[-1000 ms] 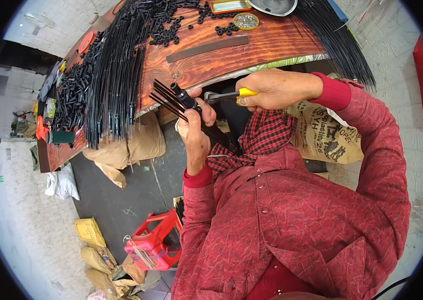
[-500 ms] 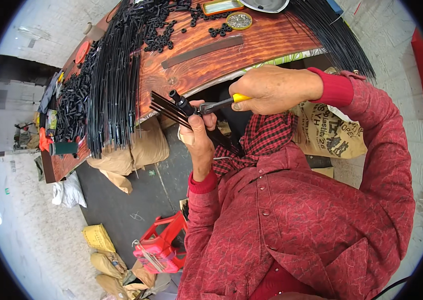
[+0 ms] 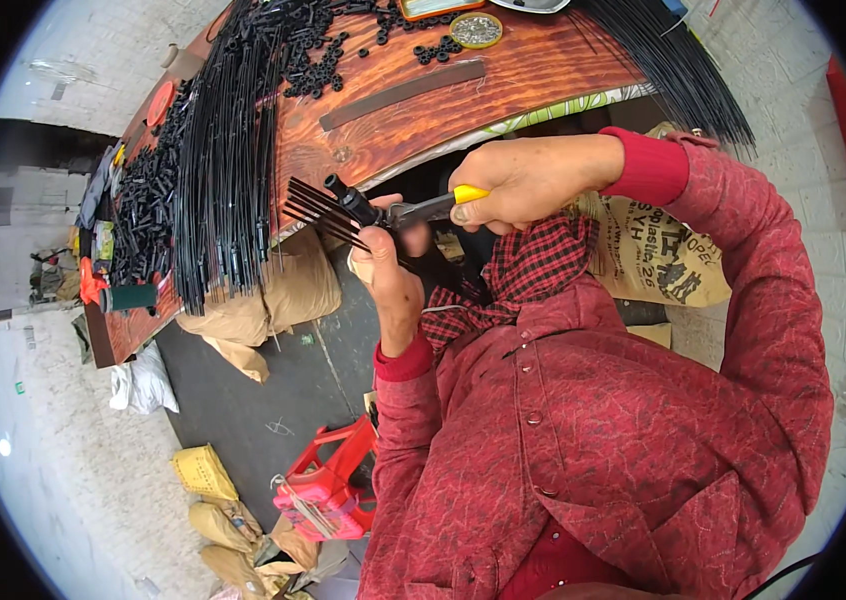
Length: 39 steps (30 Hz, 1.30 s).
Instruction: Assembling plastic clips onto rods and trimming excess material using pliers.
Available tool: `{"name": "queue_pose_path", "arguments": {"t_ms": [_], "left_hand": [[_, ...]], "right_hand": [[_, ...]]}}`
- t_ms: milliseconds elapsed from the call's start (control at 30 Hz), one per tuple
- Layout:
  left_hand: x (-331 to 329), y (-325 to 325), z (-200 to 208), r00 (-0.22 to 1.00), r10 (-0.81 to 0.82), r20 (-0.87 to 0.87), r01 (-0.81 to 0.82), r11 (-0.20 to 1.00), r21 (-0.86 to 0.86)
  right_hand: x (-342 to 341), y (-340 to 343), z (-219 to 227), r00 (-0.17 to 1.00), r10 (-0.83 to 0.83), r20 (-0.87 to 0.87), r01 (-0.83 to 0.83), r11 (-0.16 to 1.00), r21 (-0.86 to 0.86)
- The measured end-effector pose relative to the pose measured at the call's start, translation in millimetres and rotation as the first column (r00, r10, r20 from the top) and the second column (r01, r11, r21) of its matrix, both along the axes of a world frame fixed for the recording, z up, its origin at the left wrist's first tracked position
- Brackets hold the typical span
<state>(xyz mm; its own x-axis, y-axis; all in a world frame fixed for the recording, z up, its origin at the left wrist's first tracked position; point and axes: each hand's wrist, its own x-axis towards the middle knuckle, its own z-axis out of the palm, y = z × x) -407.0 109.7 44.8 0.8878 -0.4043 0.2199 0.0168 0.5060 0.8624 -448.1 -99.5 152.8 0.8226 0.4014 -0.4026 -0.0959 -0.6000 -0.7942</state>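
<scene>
Our left hand (image 3: 390, 280) is closed around a small bundle of black rods (image 3: 315, 207); our right hand (image 3: 528, 180) grips yellow-handled pliers (image 3: 423, 208), their nose at the bundle's black cap; beyond, long black rods (image 3: 228, 160) lie across the wooden table (image 3: 503, 90).

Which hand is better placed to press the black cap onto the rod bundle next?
Right. The right hand grips the yellow-handled pliers, whose tip already meets the black cap on the rods. The left hand is wrapped around the bundle, probably just steadying it.
</scene>
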Motion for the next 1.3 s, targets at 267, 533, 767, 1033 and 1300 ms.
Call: {"name": "queue_pose_path", "arguments": {"t_ms": [267, 533, 767, 1033, 1300], "left_hand": [[7.1, 2.6, 2.4, 0.999, -0.033, 0.031, 0.032, 0.999, 0.016], [3.1, 5.9, 3.2, 0.999, -0.025, -0.048, 0.028, 0.997, 0.066], [3.1, 4.9, -1.3, 1.0, -0.021, -0.003, 0.021, 0.999, 0.035], [0.9, 1.2, 2.5, 0.999, 0.031, -0.02, -0.029, 0.994, 0.109], [-3.6, 1.0, 4.0, 0.999, 0.037, -0.021, -0.032, 0.985, 0.172]], "right_hand": [[1.7, 0.4, -2.8, 0.991, -0.016, -0.136, 0.038, 0.986, 0.164], [4.0, -3.4, 1.4, 0.95, 0.05, -0.308, 0.015, 0.979, 0.206], [8.0, -7.5, 3.2, 0.935, 0.118, -0.335, -0.05, 0.978, 0.204], [7.1, -3.7, 2.4, 0.938, 0.069, -0.341, -0.012, 0.986, 0.167], [9.7, -3.5, 9.1, 0.931, 0.067, -0.359, -0.02, 0.991, 0.134]]}}
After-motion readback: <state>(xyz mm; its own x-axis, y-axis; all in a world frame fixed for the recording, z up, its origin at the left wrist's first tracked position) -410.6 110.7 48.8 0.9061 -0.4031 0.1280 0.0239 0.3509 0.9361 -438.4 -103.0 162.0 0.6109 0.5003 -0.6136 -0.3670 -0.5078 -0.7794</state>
